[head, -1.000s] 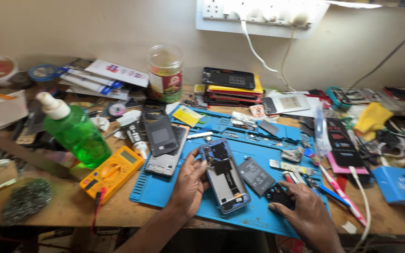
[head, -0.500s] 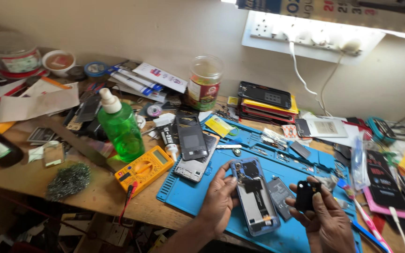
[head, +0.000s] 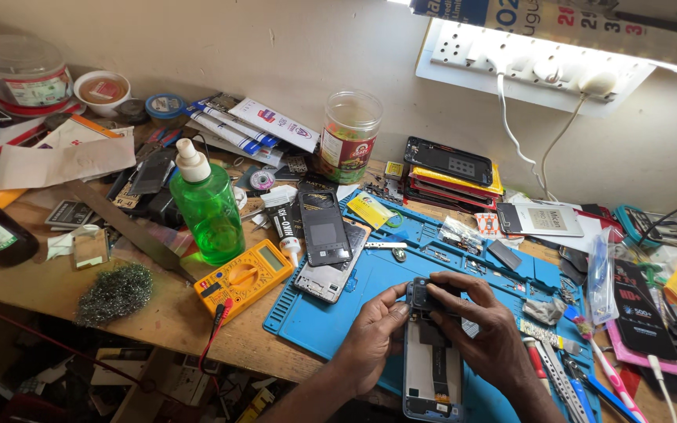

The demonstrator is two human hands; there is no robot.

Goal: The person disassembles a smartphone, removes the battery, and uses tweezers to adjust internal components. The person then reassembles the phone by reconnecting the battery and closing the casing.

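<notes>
Multimeter [head: 246, 277], green bottle [head: 207, 202] beside phone [head: 431, 362]

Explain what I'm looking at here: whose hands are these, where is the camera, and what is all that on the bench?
This is one view, from a camera worn on a person's head, looking down at their own bare hands; no machine is involved. The left hand and right hand both grip the top end of an opened phone, which lies on a blue work mat. On the mat sit more phone parts, including a dark back cover. Left of it are a yellow multimeter, a green squeeze bottle and a wad of steel wool on the wooden bench.
</notes>
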